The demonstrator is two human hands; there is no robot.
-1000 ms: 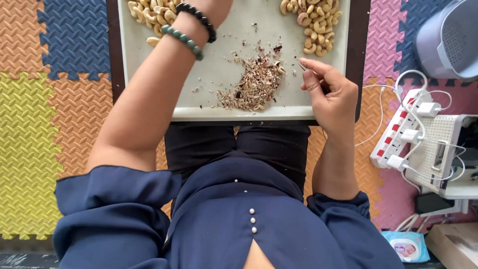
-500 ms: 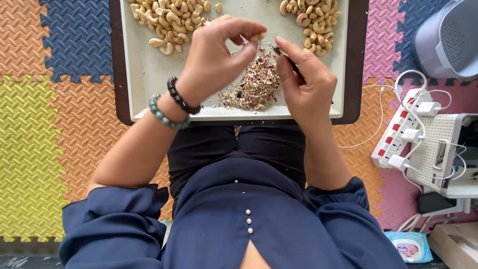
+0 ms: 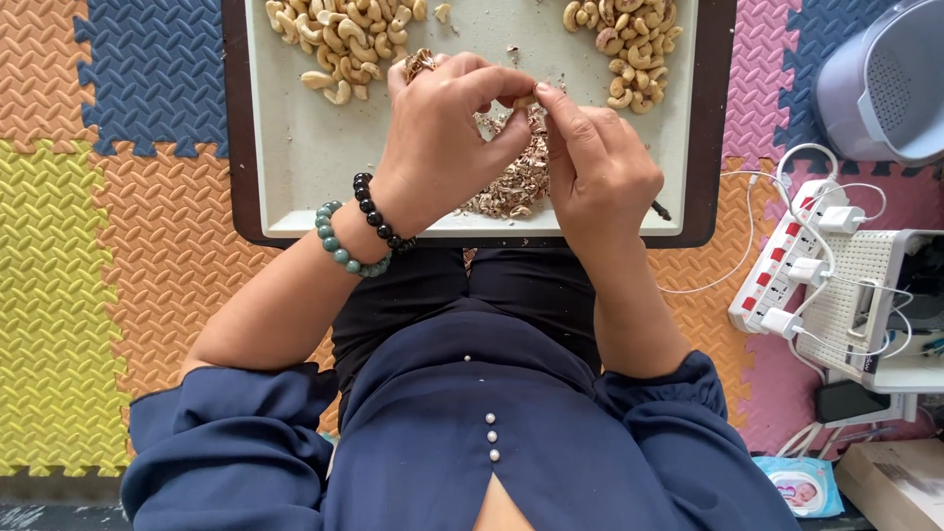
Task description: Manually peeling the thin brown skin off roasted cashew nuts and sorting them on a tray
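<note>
My left hand (image 3: 447, 128) and my right hand (image 3: 600, 167) meet over a pale tray (image 3: 295, 167) with a dark rim. Together their fingertips pinch a small cashew nut (image 3: 524, 101). My right hand also grips a thin dark tool whose end (image 3: 661, 210) sticks out below the palm. Under the hands lies a heap of brown peelings (image 3: 511, 182). A pile of cashews (image 3: 339, 44) sits at the tray's upper left, another pile of cashews (image 3: 629, 49) at its upper right. Two bead bracelets (image 3: 359, 231) circle my left wrist.
Coloured foam floor mats (image 3: 108, 197) surround the tray. On the right stand a white power strip (image 3: 787, 270) with plugs and cables, a white box device (image 3: 875, 295) and a grey-blue appliance (image 3: 875, 79). A wipes packet (image 3: 796, 487) lies at lower right.
My left hand came down from the upper-left cashew pile to the tray's middle. My right hand rose to meet it, and both now close on one nut.
</note>
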